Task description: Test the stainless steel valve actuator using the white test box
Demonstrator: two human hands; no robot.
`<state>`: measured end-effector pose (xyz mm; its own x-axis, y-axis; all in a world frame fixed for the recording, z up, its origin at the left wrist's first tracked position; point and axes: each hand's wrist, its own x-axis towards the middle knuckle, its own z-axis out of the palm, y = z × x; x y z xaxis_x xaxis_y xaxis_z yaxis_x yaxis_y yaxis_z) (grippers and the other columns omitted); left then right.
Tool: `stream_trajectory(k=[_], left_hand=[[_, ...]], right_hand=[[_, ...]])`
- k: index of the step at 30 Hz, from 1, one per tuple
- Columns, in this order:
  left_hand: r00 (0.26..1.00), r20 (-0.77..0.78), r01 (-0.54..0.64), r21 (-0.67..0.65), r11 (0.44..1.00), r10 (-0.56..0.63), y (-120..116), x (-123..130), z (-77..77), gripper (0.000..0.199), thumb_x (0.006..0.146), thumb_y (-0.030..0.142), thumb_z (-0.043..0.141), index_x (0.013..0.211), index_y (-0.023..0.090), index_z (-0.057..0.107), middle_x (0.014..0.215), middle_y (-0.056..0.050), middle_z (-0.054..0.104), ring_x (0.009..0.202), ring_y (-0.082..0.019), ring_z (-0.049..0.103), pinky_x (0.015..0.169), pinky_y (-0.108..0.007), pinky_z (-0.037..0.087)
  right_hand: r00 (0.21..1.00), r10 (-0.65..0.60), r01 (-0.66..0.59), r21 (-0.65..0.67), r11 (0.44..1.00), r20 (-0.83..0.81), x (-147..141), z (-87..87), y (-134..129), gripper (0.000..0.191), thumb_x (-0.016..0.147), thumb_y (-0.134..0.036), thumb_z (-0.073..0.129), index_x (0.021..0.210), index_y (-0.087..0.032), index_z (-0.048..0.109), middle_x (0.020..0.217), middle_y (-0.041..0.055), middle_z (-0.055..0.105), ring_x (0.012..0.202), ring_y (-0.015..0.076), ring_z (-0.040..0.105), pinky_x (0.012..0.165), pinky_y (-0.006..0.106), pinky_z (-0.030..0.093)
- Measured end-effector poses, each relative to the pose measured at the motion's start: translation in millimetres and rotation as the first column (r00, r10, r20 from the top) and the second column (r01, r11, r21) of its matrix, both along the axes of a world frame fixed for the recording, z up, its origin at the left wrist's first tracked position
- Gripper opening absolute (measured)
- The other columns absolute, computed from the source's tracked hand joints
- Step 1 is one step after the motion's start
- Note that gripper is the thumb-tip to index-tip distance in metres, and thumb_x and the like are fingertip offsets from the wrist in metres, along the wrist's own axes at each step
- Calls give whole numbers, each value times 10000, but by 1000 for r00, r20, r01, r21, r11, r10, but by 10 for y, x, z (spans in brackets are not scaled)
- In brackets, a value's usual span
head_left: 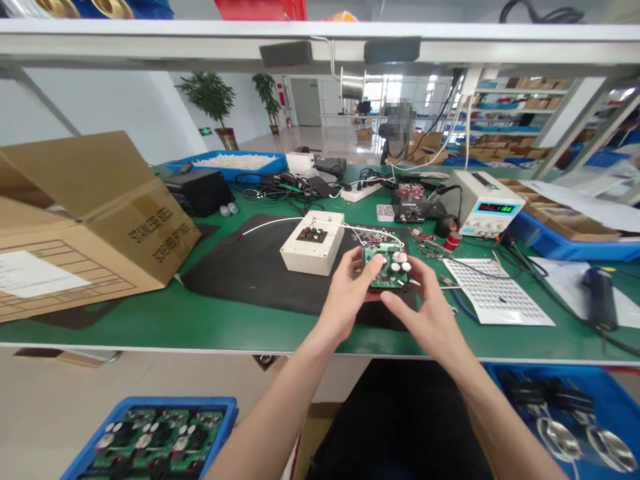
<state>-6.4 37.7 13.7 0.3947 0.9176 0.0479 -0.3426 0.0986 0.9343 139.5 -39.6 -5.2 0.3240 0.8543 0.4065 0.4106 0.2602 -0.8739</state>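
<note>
A green circuit board [389, 272] with white round parts is held up over the front of the black mat [260, 283]. My left hand [349, 288] grips its left side, thumb on top. My right hand [425, 303] holds the right side, with its thumb at the lower edge and its fingers partly hidden behind. Left of the board, a cream-coloured box [311, 259] carries a small black part [313, 233] on its top. A white cable [373, 229] runs between the box and the board.
An open cardboard box [150, 233] stands at the left. A power supply [483, 203], a white sheet with rows of dots [500, 293] and a blurred dark tool [600, 299] are at the right. Below the bench edge, a blue tray [229, 408] holds several boards. A shelf [225, 48] crosses overhead.
</note>
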Motion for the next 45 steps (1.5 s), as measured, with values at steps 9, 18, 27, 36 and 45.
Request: stream_trajectory(k=[9,18,27,36,45], left_hand=[[895,-398,297,189,936,-203,285,-401,184,715,898,501,838,1516,319,529,1520,-115,601,863,-200,772,749,-306,635],[835,-531,285,191,939,-145,597,-474,156,674,798,430,916,1351,275,563,1265,-97,739,789,-220,776,691,-312,612],[731,-670,508,660,554,128,1113,-280,583,1154,687,648,935,1633,293,379,1658,-137,422,1510,-388,453,1216,-495,446],[452,-892,829,425,363,10,1439,-31,1058,915,685,550,925,1451,234,537,1260,-121,733,1071,-364,739,852,-361,548],[457,-888,830,446,334,50,1547,-97,1002,823,635,587,936,1280,231,570,1140,-88,724,1004,-333,723,843,-346,515]], right_hand=[[983,-137,149,-91,985,122,-141,26,184,981,803,-565,876,1568,-198,383,1504,165,556,1328,343,611,1110,514,535],[841,442,-497,-122,859,-312,701,210,624,868,744,-304,954,1505,-248,542,1560,94,537,1420,310,561,1224,487,459],[748,536,-604,-66,794,-393,906,150,894,831,716,-240,954,1425,-305,525,1483,85,573,1339,249,613,1137,458,518],[716,681,-684,-355,638,-156,1229,565,1276,824,696,-230,964,1415,-267,562,1391,83,610,1291,241,637,1087,403,551],[795,400,-356,-182,917,457,1122,1306,1386,215,918,-370,843,1089,-253,789,1000,57,746,834,195,704,710,282,594]])
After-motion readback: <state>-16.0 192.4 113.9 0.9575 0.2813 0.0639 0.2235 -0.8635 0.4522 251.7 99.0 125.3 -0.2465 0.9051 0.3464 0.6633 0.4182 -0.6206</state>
